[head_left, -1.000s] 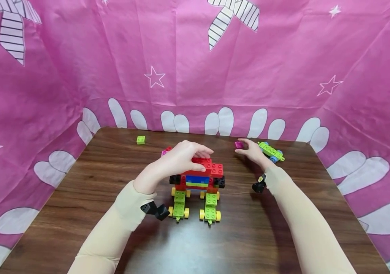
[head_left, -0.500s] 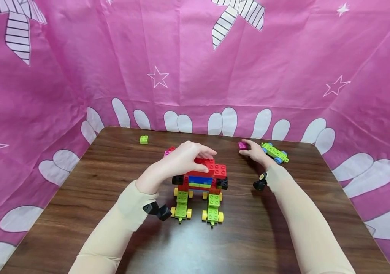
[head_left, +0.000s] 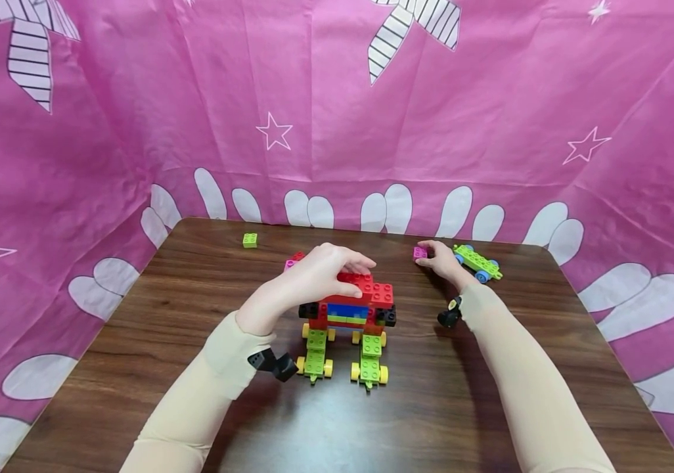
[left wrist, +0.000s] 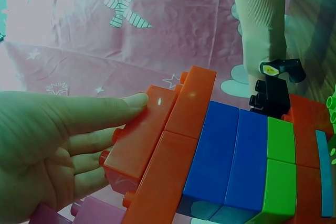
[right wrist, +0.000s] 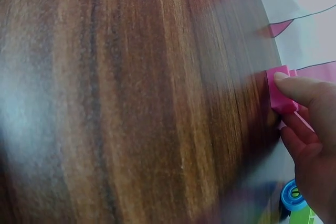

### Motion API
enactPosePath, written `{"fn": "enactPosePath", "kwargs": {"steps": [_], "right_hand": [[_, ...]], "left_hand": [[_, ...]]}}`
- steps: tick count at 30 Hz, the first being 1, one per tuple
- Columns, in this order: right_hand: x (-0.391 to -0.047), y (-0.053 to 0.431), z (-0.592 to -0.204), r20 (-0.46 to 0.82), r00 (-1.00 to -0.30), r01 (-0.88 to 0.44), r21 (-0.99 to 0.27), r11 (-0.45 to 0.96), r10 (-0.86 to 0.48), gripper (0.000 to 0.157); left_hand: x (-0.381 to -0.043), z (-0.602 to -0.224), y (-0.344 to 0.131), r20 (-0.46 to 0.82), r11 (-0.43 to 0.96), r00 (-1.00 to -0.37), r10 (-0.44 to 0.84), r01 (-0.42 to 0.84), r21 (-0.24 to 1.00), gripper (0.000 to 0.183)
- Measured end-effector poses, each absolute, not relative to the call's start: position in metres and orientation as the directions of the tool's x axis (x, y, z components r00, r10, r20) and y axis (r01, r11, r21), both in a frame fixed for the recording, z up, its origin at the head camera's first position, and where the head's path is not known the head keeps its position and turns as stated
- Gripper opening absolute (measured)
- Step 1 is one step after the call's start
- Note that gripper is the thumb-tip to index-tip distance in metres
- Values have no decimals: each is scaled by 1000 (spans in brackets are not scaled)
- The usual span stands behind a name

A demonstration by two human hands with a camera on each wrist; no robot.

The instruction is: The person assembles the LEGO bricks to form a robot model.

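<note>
A toy-brick model (head_left: pixel 347 310) stands mid-table: red bricks on top, blue and green layers beneath, black side bricks, and lime wheeled bases with yellow wheels. My left hand (head_left: pixel 326 272) grips its top; in the left wrist view the thumb lies on the near face of a red brick (left wrist: pixel 139 140), with the fingers on its far side. Toward the back right, my right hand (head_left: pixel 443 261) pinches a small pink brick (head_left: pixel 420 253) at the table surface. In the right wrist view the thumb presses on that pink brick (right wrist: pixel 281 90), and fingers are partly hidden behind it.
A lime car base (head_left: pixel 477 263) with blue wheels lies just right of my right hand. One lime brick (head_left: pixel 250 240) sits at the back left of the wooden table (head_left: pixel 165 315). Pink cloth (head_left: pixel 337 151) hangs behind the table and along both sides.
My right hand has closed in on the pink brick and now pinches it. The left hand stays on the model. The head view has shifted slightly.
</note>
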State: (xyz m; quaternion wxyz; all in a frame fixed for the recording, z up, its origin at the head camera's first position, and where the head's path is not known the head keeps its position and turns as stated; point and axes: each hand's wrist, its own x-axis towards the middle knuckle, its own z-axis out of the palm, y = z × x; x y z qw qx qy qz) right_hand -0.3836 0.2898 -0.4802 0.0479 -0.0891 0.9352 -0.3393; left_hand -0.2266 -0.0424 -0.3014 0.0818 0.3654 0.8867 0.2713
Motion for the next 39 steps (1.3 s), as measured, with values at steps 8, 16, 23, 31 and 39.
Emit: {"fn": "enactPosePath", "kwargs": {"steps": [8, 16, 23, 31, 39], "right_hand": [[-382, 292, -480, -44, -980, -128, -619, 775, -196, 53], [-377, 291, -482, -18, -984, -131, -612, 780, -180, 49], [-370, 286, -480, -11, -989, -108, -644, 758, -150, 47], [-356, 278, -473, 41, -992, -111, -729, 675, -119, 45], [-334, 267, -465, 115, -985, -171, -770, 615, -129, 45]], "left_hand": [[-227, -301, -42, 51, 589, -722, 690, 602, 539, 48], [-227, -301, -43, 53, 587, -721, 691, 602, 540, 48], [-228, -301, -43, 51, 585, -717, 695, 605, 540, 48], [-227, -300, -43, 47, 585, -721, 692, 597, 549, 48], [-227, -300, -43, 44, 584, -719, 693, 596, 550, 49]]}}
